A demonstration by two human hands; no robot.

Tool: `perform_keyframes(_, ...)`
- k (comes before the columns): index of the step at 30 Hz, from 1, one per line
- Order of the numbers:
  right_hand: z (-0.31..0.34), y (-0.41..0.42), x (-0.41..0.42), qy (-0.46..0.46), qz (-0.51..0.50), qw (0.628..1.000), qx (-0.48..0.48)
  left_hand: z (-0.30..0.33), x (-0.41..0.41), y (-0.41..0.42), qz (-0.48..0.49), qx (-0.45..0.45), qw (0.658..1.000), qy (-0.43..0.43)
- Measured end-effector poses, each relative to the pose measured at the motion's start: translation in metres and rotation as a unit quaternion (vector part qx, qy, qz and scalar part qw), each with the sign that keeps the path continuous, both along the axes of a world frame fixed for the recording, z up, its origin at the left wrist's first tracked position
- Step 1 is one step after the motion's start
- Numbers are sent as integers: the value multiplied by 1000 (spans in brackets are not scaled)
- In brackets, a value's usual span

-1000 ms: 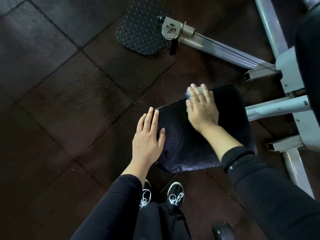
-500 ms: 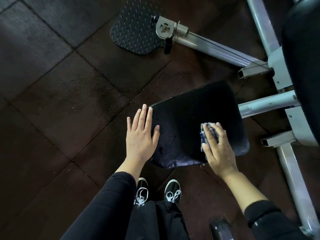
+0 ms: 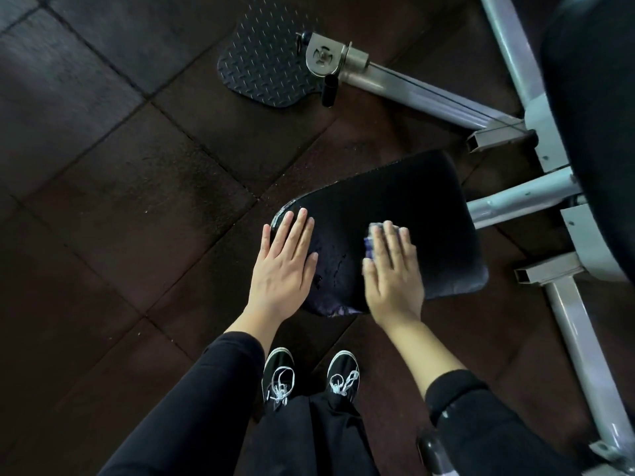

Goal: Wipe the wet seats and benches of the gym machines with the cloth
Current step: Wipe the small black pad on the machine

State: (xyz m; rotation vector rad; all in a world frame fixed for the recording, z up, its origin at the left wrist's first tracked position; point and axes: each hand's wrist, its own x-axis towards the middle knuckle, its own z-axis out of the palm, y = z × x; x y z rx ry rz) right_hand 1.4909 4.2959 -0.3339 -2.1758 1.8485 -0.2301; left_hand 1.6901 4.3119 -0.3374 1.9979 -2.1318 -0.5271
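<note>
On the seat [image 3: 405,214], the right hand [image 3: 391,273] presses the cloth [image 3: 370,240] under straight fingers; the left hand [image 3: 285,266] rests flat, fingers straight, at its near-left edge.

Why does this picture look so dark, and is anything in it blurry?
Head view: dim light, so the black seat nearly merges with the dark floor; the right hand on the cloth is motion-smeared, the left hand sharper; the frame's bars bow from the wide lens.

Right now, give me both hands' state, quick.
Left hand: open, flat on the seat edge, holding nothing.
Right hand: open, straight fingers pressing the cloth onto the seat.
</note>
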Motion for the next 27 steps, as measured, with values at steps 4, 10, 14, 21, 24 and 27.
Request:
perform_keyframes(4, -2, 25, 38, -16, 95, 995, 7, 0, 1, 0, 0, 3, 1000, 9)
perform_keyframes(10, -5, 67, -14, 27, 140, 990, 16, 0, 2, 2, 0, 16, 1000, 10)
perform_keyframes(14, -4, 41, -44, 47, 61, 997, 25, 1, 0, 2, 4, 15, 1000, 8)
perform_keyframes(21, 1, 19, 25, 17, 44, 998, 35, -1, 2, 2, 4, 12, 1000, 11)
perform_keyframes(24, -1, 45, 19, 19, 131, 990, 39, 0, 2, 3, 1, 20, 1000, 14)
perform_keyframes(27, -2, 56, -15, 34, 145, 988, 39, 1, 2, 2, 1, 19, 1000, 13)
